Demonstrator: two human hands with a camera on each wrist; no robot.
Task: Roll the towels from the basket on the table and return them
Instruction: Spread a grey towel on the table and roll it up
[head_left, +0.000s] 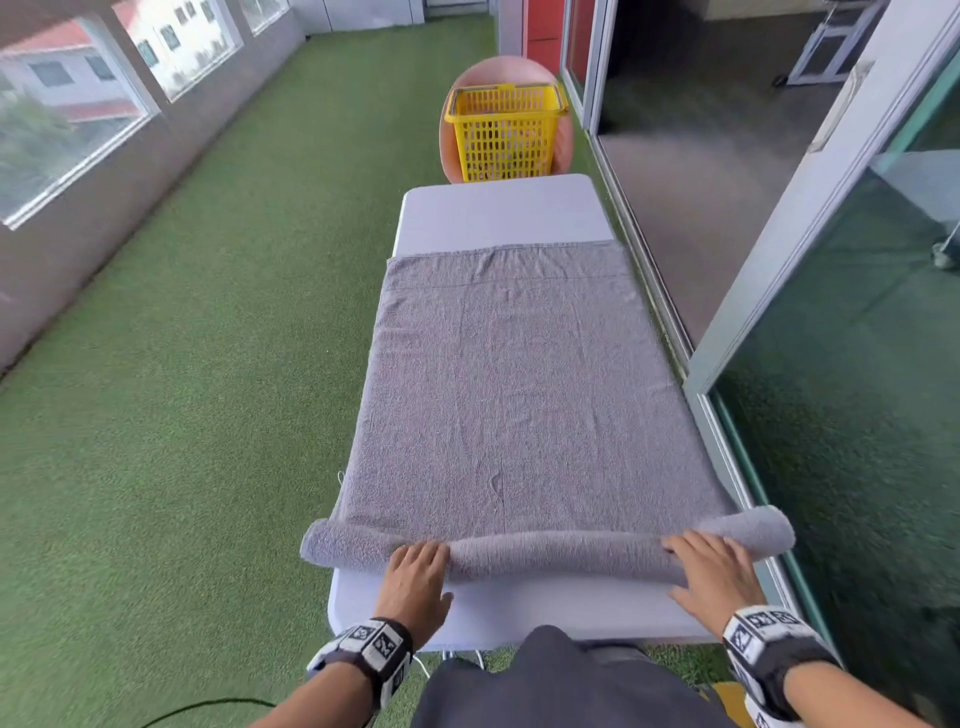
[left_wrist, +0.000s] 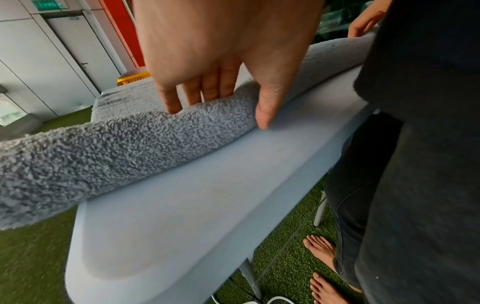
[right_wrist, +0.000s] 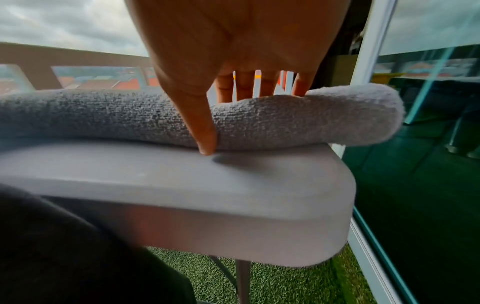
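A grey towel (head_left: 509, 395) lies spread along the white table (head_left: 498, 213). Its near end is wound into a thin roll (head_left: 545, 558) whose ends stick out past both table sides. My left hand (head_left: 418, 569) rests on the roll left of centre. Its fingers (left_wrist: 197, 92) lie fairly straight over the top, and its thumb (left_wrist: 262, 115) is against the near side. My right hand (head_left: 711, 571) lies the same way near the right end, its thumb (right_wrist: 205, 133) touching the table in front of the roll (right_wrist: 311, 119). The yellow basket (head_left: 506, 135) stands beyond the far end.
The basket sits on a round pink seat (head_left: 498, 70). Glass sliding doors (head_left: 831, 364) run close along the table's right side. Green artificial turf (head_left: 208, 415) covers the floor to the left. A bare strip of table (left_wrist: 207, 205) lies between the roll and my body.
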